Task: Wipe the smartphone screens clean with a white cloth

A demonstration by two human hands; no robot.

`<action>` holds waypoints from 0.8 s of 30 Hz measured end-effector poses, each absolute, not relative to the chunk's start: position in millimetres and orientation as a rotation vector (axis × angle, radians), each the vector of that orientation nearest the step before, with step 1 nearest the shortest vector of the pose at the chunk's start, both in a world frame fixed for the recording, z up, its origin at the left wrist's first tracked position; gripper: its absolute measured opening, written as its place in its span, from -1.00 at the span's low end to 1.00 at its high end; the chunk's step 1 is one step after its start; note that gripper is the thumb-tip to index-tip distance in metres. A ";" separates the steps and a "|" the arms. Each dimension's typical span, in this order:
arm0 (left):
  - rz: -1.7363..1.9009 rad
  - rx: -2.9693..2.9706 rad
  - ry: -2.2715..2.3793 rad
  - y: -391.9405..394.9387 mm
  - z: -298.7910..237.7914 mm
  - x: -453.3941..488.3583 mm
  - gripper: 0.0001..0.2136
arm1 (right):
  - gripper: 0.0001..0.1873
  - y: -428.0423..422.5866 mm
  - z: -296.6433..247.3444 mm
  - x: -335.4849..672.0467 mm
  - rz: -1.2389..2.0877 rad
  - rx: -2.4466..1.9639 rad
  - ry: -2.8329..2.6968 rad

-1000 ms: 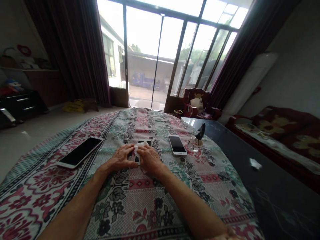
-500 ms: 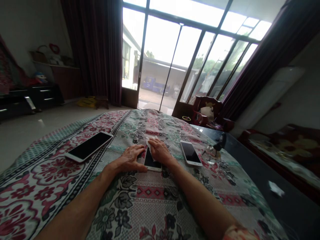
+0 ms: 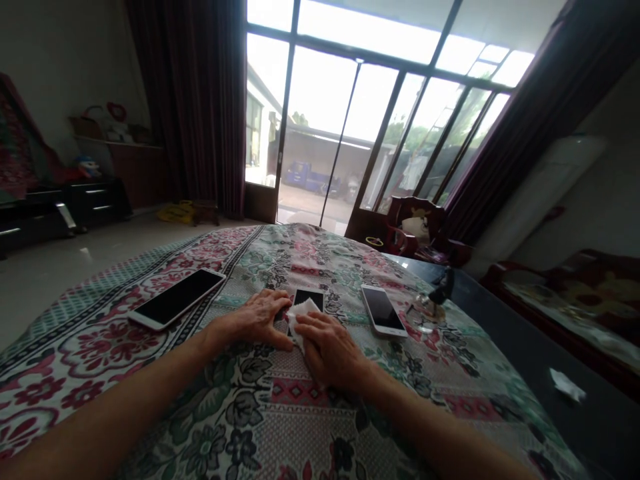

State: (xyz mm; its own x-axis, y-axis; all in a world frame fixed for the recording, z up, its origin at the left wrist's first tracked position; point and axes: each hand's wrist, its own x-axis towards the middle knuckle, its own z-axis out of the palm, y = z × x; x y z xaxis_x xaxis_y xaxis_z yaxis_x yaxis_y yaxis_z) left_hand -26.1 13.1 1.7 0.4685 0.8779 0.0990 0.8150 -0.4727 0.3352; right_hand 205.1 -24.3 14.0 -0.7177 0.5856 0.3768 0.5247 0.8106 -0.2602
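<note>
A dark-screened phone (image 3: 308, 298) lies in the middle of the flowered tablecloth (image 3: 280, 413). My left hand (image 3: 257, 320) rests flat against the phone's left edge, fingers together, steadying it. My right hand (image 3: 333, 347) presses a white wipe (image 3: 301, 315) onto the near half of the screen, fingers laid over the wipe. Only the far end of the phone shows beyond my hands.
A large white phone (image 3: 176, 307) lies to the left, a smaller white phone (image 3: 383, 311) to the right. A small glass bottle with a dark top (image 3: 434, 301) stands beyond it. A crumpled white scrap (image 3: 566, 385) lies on the dark glass table at right.
My right hand has drawn the wipe back toward me along the screen, from the phone's far end to its near half. The left hand has stayed at the phone's left edge.
</note>
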 end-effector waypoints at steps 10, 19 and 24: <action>0.414 2.529 1.479 6.0 -0.8 -26.2 -0.12 | -0.73 26.2 5.6 192.0 0.108 -0.682 -2.483; 0.421 2.508 1.429 5.6 6.0 -26.0 -0.13 | -0.72 61.3 2.3 197.8 0.029 -0.943 -2.412; 0.433 2.495 1.359 6.2 12.4 -31.6 -0.30 | -0.72 66.7 -3.3 208.8 0.087 -1.014 -2.384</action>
State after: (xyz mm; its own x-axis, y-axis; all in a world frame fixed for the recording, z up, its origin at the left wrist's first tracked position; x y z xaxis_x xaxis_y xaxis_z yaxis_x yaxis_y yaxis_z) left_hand -31.6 6.2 12.4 0.5160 0.8465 0.1315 0.7667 -0.5248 0.3698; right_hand 208.8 66.7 -3.3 -0.5693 0.6843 0.4557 0.6492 0.7142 -0.2616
